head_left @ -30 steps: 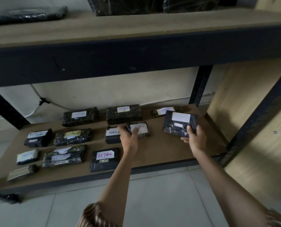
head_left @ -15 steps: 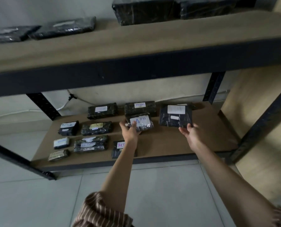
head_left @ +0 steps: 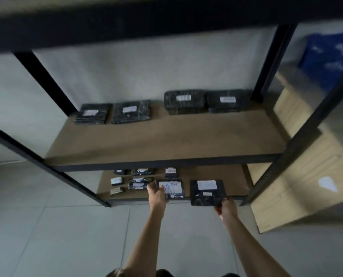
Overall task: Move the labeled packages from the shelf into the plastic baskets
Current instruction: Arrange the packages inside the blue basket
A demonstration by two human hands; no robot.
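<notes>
Two packages in hand, many left on the shelves

Head view: two black wrapped packages are lifted clear at the front edge of the bottom shelf [head_left: 216,174]. The left hand [head_left: 158,195] has its fingers curled round the smaller package [head_left: 171,189], whose white label reads roughly "APN" in blue marker. The right hand [head_left: 226,207] pinches the near corner of the larger package [head_left: 207,191]; its two white labels are too blurred to read.

No plastic basket shows, so by my judgement nothing has been delivered yet from this pair. Several small labeled packages [head_left: 139,183] remain toward the bottom shelf's left end, and four bigger ones [head_left: 183,100] line the back edge of the middle shelf [head_left: 166,142], labels illegible.
</notes>
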